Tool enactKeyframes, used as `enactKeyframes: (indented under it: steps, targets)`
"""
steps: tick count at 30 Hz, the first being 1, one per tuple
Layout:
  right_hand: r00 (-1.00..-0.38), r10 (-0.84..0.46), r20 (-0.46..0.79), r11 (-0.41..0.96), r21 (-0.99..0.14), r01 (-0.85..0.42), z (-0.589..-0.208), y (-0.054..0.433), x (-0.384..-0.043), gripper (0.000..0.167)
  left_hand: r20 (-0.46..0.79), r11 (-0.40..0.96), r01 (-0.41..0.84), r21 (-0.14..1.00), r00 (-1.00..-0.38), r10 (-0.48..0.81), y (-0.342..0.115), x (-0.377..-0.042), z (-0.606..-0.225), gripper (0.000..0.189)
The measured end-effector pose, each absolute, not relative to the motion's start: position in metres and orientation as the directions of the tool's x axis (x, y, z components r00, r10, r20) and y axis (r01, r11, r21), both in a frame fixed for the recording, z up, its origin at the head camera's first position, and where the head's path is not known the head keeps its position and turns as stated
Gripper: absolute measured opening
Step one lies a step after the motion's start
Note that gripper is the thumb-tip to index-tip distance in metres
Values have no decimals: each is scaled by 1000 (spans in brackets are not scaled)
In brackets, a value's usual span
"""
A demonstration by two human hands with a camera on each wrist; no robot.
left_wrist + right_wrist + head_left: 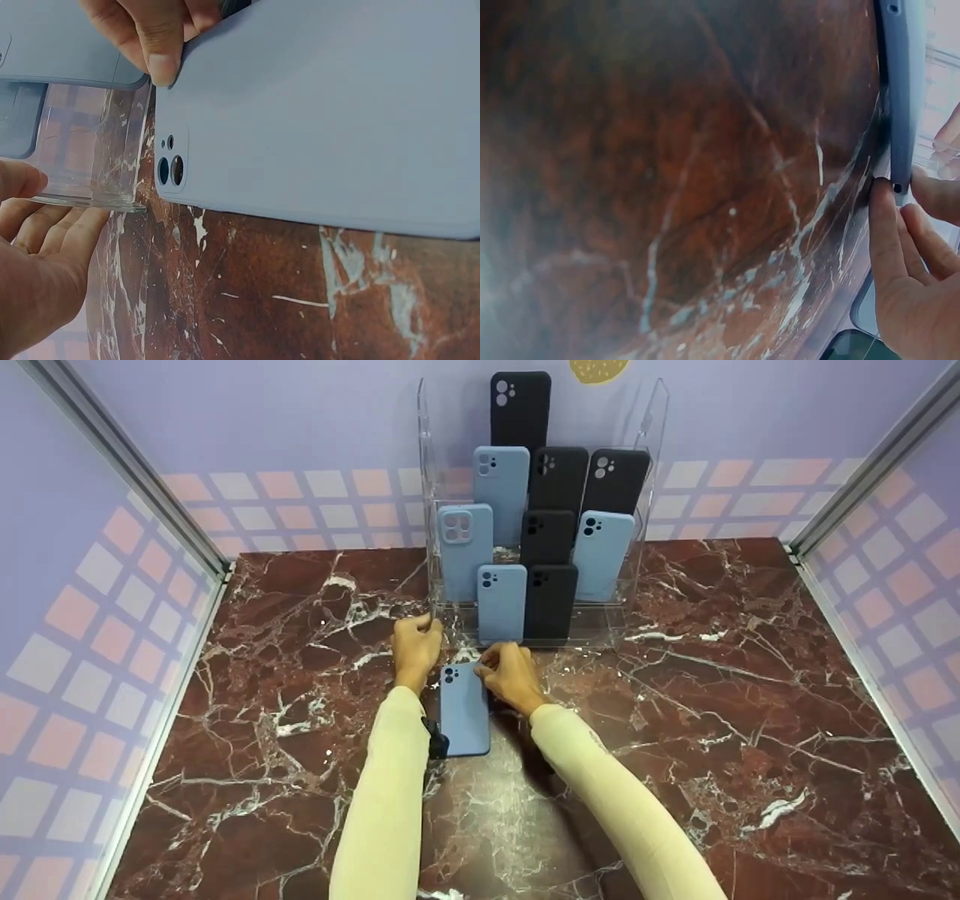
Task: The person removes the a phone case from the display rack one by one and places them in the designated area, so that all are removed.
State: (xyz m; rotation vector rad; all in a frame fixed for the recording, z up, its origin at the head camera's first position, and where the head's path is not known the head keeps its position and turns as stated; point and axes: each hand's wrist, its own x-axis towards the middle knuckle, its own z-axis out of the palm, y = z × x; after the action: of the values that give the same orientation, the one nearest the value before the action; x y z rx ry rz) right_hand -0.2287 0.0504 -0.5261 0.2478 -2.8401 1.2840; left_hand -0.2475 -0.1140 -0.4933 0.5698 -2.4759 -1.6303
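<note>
A light blue phone case (465,712) with camera cutouts lies at a slant in front of a clear display stand (433,525). My right hand (514,675) pinches the case's upper right corner between thumb and fingers. In the right wrist view the case (906,97) appears edge-on, its corner between the fingers of my right hand (915,292). At the stand's front left corner, my left hand (417,649) grips the side wall. The left wrist view shows this left hand (45,277) with thumb and fingers on opposite sides of the clear wall (90,201).
The stand holds several cases in tiers, among them a black case (520,409) at the top and a blue case (502,604) in front. The marbled tabletop (750,720) meets patterned side panels. A black device (437,741) sits at my left wrist.
</note>
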Motion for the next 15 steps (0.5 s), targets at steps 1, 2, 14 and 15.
enactKeyframes:
  steps: [1,2,14,15]
  targets:
    - [-987,-138,84,649,-745,-155,-526,51,-229,13,-104,344,-243,907,-920,-377,-114,-247,-493,28]
    - [-986,-138,91,647,-746,-160,-526,51,-229,13,-105,342,-244,907,-920,-378,-114,-247,-493,28]
    - [-975,-159,155,602,-768,-220,-507,71,-227,10,-105,346,-242,907,-923,-370,-115,-248,-493,29]
    - [-975,-160,156,595,-772,-222,-503,73,-227,10,-106,345,-243,907,-923,-369,-115,-248,-493,29]
